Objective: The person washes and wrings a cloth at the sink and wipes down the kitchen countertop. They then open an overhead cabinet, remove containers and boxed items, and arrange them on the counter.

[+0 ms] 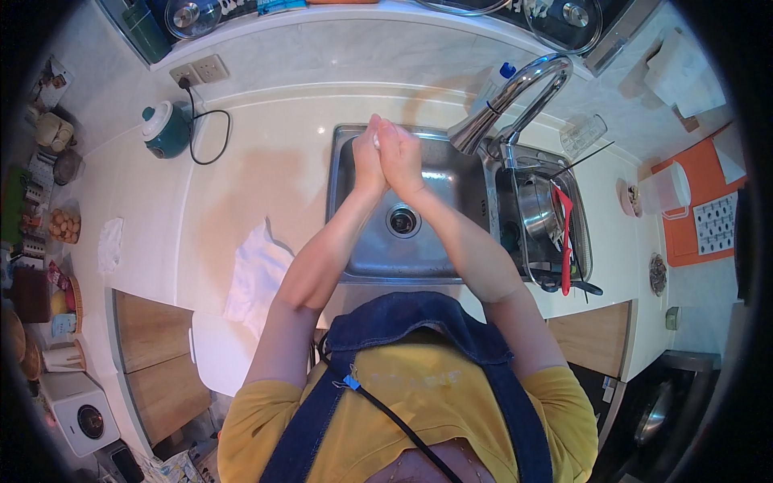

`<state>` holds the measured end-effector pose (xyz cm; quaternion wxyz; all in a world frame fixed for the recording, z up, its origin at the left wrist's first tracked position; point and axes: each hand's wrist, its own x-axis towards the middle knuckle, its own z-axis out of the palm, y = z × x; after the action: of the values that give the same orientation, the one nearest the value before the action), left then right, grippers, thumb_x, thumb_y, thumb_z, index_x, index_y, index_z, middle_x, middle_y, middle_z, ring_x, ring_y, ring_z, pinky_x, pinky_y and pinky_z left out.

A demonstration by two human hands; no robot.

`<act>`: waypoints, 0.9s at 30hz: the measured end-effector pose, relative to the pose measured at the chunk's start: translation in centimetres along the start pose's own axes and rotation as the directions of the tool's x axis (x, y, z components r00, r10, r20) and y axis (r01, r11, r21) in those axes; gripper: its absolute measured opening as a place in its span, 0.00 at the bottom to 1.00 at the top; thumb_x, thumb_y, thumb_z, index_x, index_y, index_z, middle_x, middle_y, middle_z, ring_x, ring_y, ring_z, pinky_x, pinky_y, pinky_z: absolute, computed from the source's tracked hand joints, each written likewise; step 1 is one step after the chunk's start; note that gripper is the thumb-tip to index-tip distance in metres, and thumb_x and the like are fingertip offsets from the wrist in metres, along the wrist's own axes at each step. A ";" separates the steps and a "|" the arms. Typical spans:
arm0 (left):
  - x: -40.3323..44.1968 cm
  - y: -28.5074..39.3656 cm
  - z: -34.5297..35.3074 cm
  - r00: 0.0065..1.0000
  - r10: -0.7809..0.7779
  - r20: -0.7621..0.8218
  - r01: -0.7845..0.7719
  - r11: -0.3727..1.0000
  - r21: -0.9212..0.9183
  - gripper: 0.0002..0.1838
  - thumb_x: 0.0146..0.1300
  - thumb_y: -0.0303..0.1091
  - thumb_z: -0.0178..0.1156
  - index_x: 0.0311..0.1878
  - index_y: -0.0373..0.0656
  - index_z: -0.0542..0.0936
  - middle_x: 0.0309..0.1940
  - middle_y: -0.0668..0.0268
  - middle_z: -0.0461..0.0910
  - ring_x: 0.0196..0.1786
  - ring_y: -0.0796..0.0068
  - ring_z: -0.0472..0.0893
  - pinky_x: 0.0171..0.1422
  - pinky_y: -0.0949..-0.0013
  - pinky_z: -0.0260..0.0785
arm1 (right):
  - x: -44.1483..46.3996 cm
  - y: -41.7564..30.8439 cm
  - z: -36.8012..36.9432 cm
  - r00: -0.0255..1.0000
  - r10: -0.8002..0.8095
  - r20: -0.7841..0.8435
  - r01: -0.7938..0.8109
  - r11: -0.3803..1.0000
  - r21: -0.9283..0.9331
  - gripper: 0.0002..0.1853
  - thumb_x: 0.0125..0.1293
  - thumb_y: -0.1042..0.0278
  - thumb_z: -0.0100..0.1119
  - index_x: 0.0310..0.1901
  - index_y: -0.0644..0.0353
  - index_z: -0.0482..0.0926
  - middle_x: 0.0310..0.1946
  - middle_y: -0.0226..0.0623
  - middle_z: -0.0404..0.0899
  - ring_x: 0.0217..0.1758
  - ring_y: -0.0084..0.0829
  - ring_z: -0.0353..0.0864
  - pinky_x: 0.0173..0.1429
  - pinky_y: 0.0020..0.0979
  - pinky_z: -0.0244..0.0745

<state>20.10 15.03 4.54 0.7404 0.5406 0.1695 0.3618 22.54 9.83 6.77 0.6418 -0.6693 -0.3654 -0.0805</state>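
Note:
Over the left part of the steel sink (459,241), my two hands are pressed together, fingers pointing toward the back wall. My left hand (367,163) lies against my right hand (401,161), its fingers closed in around the other. A small white patch shows between them near the fingertips; whether it is foam or a solid thing I cannot make out. Below the hands is the round drain (403,220). To their right, the chrome faucet (475,129) arches over the sink's back edge, with no water seen running from it.
Right of the basin, a drying rack holds a metal bowl (538,208) and a red-handled utensil (566,233). A white cloth (259,270) hangs over the counter edge at left. A green corded appliance (167,130) stands at back left, a glass (583,135) at back right.

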 end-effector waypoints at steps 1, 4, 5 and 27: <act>0.0 0.1 0.1 1.000 0.000 -0.010 0.000 1.000 -0.013 0.22 0.71 0.45 0.44 0.21 0.42 0.70 0.18 0.72 0.68 0.24 0.82 0.63 0.28 0.70 0.58 | 0.1 -0.1 0.0 1.000 -0.016 0.001 0.016 1.000 0.002 0.18 0.68 0.62 0.43 0.28 0.68 0.75 0.19 0.52 0.72 0.21 0.43 0.75 0.28 0.37 0.68; 0.2 0.7 0.2 1.000 0.025 -0.016 -0.024 0.999 0.027 0.23 0.70 0.45 0.44 0.22 0.41 0.70 0.18 0.70 0.68 0.25 0.82 0.64 0.29 0.69 0.59 | 0.5 -0.7 0.0 1.000 -0.027 -0.006 0.027 0.999 0.027 0.19 0.69 0.61 0.42 0.26 0.68 0.73 0.17 0.50 0.70 0.18 0.39 0.71 0.27 0.35 0.67; 0.4 1.0 0.2 0.999 0.052 -0.009 -0.051 0.996 0.079 0.23 0.71 0.45 0.44 0.22 0.40 0.70 0.18 0.69 0.68 0.25 0.81 0.64 0.30 0.69 0.59 | 0.7 -1.0 0.0 1.000 -0.025 -0.005 0.025 0.999 0.027 0.19 0.69 0.61 0.42 0.26 0.68 0.73 0.17 0.50 0.70 0.18 0.39 0.71 0.27 0.35 0.67; 1.6 -1.7 -4.1 0.836 -0.230 0.497 0.455 0.797 -0.397 0.31 0.67 0.61 0.37 0.54 0.42 0.71 0.42 0.58 0.77 0.45 0.68 0.77 0.49 0.67 0.68 | 0.3 3.2 -3.5 0.737 0.039 0.675 -0.654 0.295 0.697 0.19 0.58 0.69 0.60 0.50 0.61 0.67 0.41 0.34 0.73 0.47 0.28 0.74 0.51 0.33 0.71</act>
<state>19.19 18.69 1.77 0.9271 0.3541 0.0021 0.1227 25.87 7.05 4.92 0.7663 -0.2599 -0.3461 0.4749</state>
